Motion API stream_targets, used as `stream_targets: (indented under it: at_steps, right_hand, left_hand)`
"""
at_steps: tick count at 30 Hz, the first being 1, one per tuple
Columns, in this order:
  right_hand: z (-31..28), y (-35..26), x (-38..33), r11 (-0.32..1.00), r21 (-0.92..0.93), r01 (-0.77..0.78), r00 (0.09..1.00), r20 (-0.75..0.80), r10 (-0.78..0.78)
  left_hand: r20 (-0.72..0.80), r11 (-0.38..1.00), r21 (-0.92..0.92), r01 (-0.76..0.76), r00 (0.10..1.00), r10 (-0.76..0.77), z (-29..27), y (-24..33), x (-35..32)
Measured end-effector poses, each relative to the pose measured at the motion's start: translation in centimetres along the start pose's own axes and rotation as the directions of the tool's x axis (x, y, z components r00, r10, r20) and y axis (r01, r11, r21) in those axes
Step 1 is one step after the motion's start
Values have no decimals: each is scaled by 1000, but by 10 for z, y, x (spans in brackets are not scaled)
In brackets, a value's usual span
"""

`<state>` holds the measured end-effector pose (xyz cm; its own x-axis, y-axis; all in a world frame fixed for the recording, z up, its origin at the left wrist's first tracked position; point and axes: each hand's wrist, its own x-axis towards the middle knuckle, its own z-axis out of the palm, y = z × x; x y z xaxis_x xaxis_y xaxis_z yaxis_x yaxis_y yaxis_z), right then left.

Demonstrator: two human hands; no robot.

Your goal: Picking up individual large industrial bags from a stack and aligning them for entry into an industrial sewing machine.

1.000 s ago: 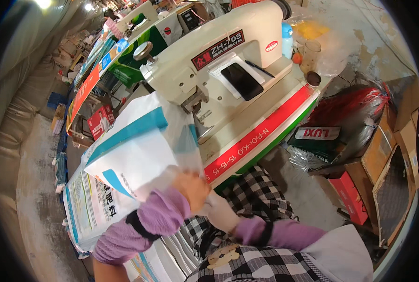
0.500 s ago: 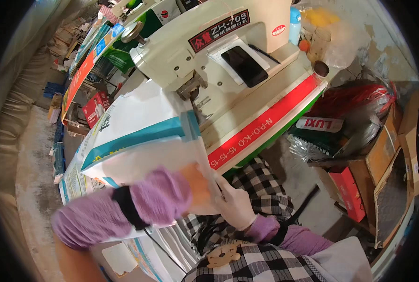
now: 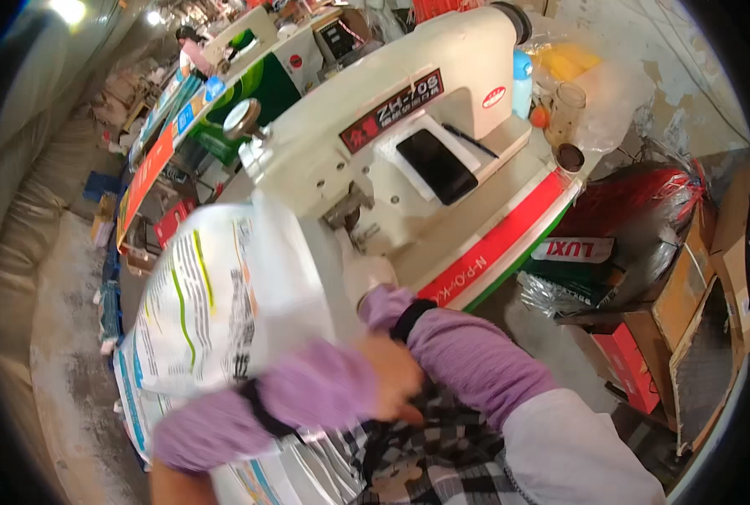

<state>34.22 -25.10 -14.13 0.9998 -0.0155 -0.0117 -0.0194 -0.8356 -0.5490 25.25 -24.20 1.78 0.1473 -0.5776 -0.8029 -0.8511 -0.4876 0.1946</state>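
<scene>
Sack (image 3: 223, 295), white and printed, lies over the sewing machine's (image 3: 408, 160) front-left edge. Our left hand (image 3: 396, 374) curls beside its lower-right corner; our right hand is hidden behind it, fingers impossible to tell.

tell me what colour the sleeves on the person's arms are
Light purple, with a dark band at each wrist; clearest on the right sleeve in the head view.

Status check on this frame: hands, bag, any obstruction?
Left hand bare, low, grip unclear. Right hand hidden behind white printed bag. Bag lifted beside sewing machine.
</scene>
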Motion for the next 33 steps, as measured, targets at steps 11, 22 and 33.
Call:
stream_targets:
  at_steps: [11,22,33]
  right_hand:
    - [-63,61,-120,984,174,35,974,214,-72]
    - [-29,77,-28,993,61,103,982,153,-112]
    - [-31,85,-72,986,-39,165,985,50,-163]
  left_hand:
    - [-178,944,175,-281,934,311,47,57,17]
    - [32,990,-120,74,997,-71,29,35,-23]
    - [-962,835,-112,539,153,-228,97,-342,-219]
